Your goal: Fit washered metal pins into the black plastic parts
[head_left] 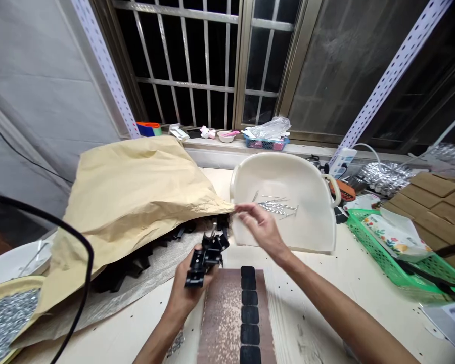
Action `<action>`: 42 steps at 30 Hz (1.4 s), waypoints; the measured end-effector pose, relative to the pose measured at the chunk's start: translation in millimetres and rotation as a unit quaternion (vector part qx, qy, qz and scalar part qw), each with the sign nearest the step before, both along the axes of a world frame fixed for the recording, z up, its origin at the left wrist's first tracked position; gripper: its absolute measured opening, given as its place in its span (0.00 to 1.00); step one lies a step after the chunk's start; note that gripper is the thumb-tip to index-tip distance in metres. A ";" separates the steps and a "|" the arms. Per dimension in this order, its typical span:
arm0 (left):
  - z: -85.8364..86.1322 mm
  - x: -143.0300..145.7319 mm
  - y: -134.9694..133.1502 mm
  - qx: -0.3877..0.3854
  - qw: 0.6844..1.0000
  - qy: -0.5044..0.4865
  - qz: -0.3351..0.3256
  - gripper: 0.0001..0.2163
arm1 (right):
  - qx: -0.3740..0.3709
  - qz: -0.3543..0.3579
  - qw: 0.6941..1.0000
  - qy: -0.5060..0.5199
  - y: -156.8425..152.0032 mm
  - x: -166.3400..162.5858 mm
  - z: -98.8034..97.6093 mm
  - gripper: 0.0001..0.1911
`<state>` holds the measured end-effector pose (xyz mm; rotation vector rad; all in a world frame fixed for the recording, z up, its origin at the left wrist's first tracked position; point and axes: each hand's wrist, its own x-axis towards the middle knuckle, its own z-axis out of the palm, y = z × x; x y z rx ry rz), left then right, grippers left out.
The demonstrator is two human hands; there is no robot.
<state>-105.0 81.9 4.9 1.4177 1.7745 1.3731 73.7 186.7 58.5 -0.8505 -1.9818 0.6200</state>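
My left hand point(184, 293) is closed around several black clip-like parts point(208, 255) with metal bits, held near the mouth of a large tan paper sack point(144, 177). More black parts point(131, 268) show inside the sack's opening. With thumb and fingers, my right hand point(263, 230) pinches the sack's edge at its right corner. Below the hands lies a brown board point(223, 316) with a column of black rounded squares point(249, 314) on it. Behind my right hand, a white scoop-shaped tray point(307, 227) holds thin metal pins point(276, 206).
At the lower left is a yellow-rimmed basin of small metal pieces point(9, 313). A black cable point(89, 263) hangs in front. On the right stand a green basket point(387, 263) and cardboard boxes point(436, 202). Small items and a blue basket point(265, 144) line the windowsill.
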 end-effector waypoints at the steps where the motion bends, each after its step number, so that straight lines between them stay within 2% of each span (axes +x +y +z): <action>1: 1.2 -3.2 -1.6 0.002 1.000 0.003 0.010 0.09 | -0.001 -0.064 0.997 -0.049 17.2 14.1 -6.5 0.15; 2: 2.7 -6.4 -3.2 0.002 1.000 0.007 0.021 0.10 | 0.005 -0.141 0.981 -0.129 35.5 29.3 -14.4 0.16; 3: 4.5 -9.5 -4.4 0.001 1.000 0.010 0.028 0.10 | 0.008 -0.203 0.950 -0.236 53.8 44.5 -23.5 0.17; 6: 11.8 -15.4 -4.0 0.003 0.999 0.002 0.048 0.11 | -0.007 -0.257 0.901 -0.351 97.2 81.6 -53.9 0.14; 9: 20.4 -14.1 2.3 -0.009 0.996 -0.049 0.077 0.13 | -0.005 -0.250 0.877 -0.409 116.8 95.5 -79.0 0.10; 11: 25.6 -10.1 6.3 -0.024 0.992 -0.095 0.084 0.14 | 0.009 -0.236 0.867 -0.438 120.4 94.1 -88.7 0.10; 14: 30.6 -5.1 7.6 -0.026 0.976 -0.207 0.059 0.14 | 0.032 -0.212 0.863 -0.458 120.9 88.4 -93.3 0.12; 18: 30.0 -10.7 5.6 -0.023 0.938 -0.345 0.034 0.13 | 0.060 -0.193 0.865 -0.460 123.4 90.0 -93.0 0.10; 21: 25.1 -17.7 3.3 -0.027 0.923 -0.379 0.060 0.13 | 0.074 -0.215 0.872 -0.434 116.6 89.6 -82.5 0.10; 23: 21.7 -18.2 1.7 -0.028 0.924 -0.376 0.061 0.13 | 0.072 -0.240 0.907 -0.339 101.1 81.4 -63.0 0.15; 25: 20.1 -14.6 0.9 -0.040 0.926 -0.371 0.050 0.12 | 0.063 -0.228 0.955 -0.177 76.1 65.0 -33.4 0.24; 26: 20.3 -11.7 0.7 -0.051 0.926 -0.371 0.048 0.13 | 0.057 -0.198 0.974 -0.098 61.0 54.2 -16.5 0.27; 28: 22.3 -4.7 0.7 -0.075 0.927 -0.365 0.043 0.13 | 0.021 -0.107 0.994 0.032 28.4 30.1 16.1 0.23; 31: 27.2 5.3 0.6 -0.089 0.939 -0.331 0.013 0.12 | -0.033 0.013 0.988 0.151 -13.7 -3.3 48.8 0.19; 34: 30.7 11.4 0.0 -0.074 0.955 -0.287 -0.016 0.11 | -0.035 0.061 0.985 0.157 -35.8 -23.7 54.6 0.15; 42: 33.2 12.9 -0.9 -0.038 0.968 -0.246 -0.044 0.10 | 0.006 0.086 0.994 0.070 -46.4 -37.1 29.4 0.11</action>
